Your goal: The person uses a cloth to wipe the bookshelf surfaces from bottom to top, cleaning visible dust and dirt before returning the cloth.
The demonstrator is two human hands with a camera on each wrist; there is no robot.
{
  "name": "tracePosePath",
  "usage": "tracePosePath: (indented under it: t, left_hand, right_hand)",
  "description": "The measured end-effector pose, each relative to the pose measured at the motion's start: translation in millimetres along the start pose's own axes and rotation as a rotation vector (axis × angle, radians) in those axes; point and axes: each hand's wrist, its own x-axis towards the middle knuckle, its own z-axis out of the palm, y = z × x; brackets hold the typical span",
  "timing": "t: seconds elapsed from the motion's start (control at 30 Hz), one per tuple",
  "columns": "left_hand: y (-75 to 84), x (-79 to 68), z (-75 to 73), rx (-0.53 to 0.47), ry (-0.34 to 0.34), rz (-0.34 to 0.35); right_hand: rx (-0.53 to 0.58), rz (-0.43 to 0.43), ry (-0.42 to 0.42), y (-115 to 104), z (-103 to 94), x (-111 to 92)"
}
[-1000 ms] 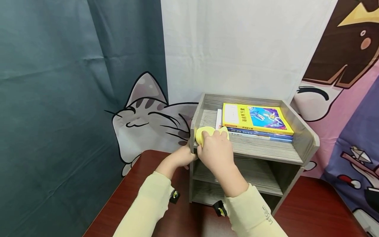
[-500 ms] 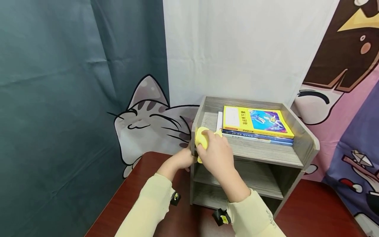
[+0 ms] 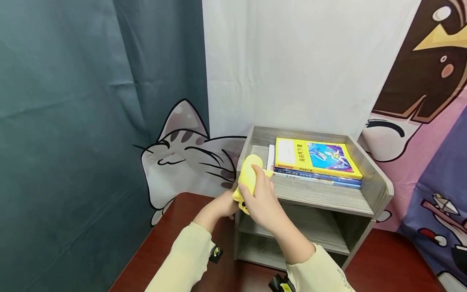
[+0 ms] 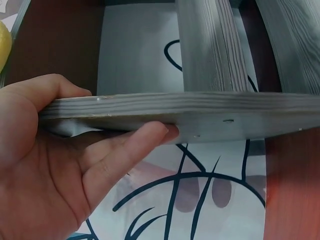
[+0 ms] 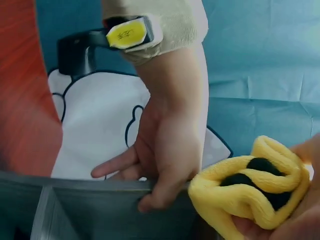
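My right hand (image 3: 263,205) grips a bunched yellow cloth (image 3: 248,176) at the front edge of the small grey wood-grain shelf's left side panel (image 3: 246,151). Dark patches show on the folds of the cloth (image 5: 215,195) in the right wrist view. Lower on the same panel, my left hand (image 3: 223,205) holds on from outside. Seen from the left wrist, the left hand's thumb lies on the panel's (image 4: 210,107) inner side and its fingers lie along the outer face. Part of the left hand is hidden behind the panel and cloth in the head view.
On the shelf's top level lies a stack of books, with a yellow one (image 3: 317,156) uppermost. A white-edged book (image 3: 270,157) pokes out at their left. Two lower levels open to the front. The shelf stands on a reddish-brown table (image 3: 175,231) before printed curtains.
The cloth has moved with my right hand from the top level's left corner onto the side panel's front edge, tilting upright. My left hand keeps its hold. The head view has shifted slightly upward.
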Motion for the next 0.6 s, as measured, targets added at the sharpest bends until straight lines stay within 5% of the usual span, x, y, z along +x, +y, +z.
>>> tracePosePath:
  t: [0.17, 0.6]
  left_hand:
    - [-5.8, -2.7, 1.8, -0.018, 0.004, 0.010]
    - [-6.3, 1.8, 3.5, -0.003, 0.034, 0.066]
  right_hand:
    - [-0.001, -0.048, -0.102, 2.2, -5.7, -3.4]
    - [0.156, -0.035, -0.190, 7.3, -17.4, 17.9]
